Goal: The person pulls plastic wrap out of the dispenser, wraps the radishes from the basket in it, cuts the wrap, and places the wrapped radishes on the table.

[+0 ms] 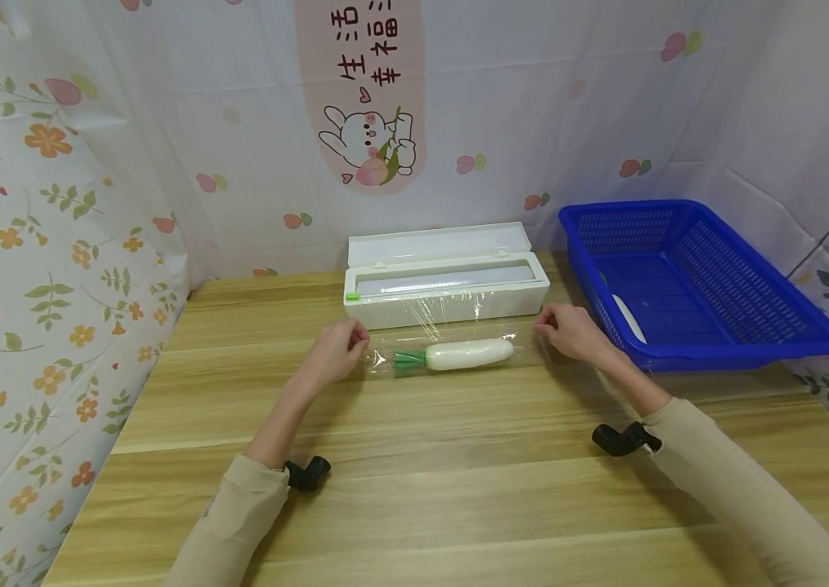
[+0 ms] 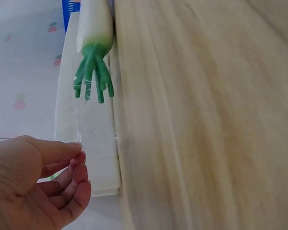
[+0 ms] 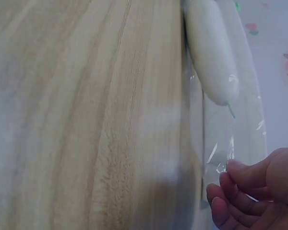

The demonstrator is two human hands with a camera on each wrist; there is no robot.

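A white radish (image 1: pixel 469 354) with short green stems lies crosswise on the table, clear plastic wrap (image 1: pixel 432 333) around it. The wrap stretches back to an open white dispenser box (image 1: pixel 451 303) just behind. My left hand (image 1: pixel 337 349) pinches the wrap beyond the stem end; in the left wrist view, thumb and forefinger meet on the film near the green stems (image 2: pixel 92 72). My right hand (image 1: pixel 568 330) pinches the film past the radish's tip. The right wrist view shows that thumb and finger closed on the wrap (image 3: pixel 221 160) below the radish (image 3: pixel 213 52).
A blue plastic basket (image 1: pixel 703 352) stands at the right, with another white radish (image 1: pixel 628 318) inside along its left wall. A green slider (image 1: pixel 352 297) sits at the dispenser's left end. Behind the table hangs a patterned curtain (image 1: pixel 238 106).
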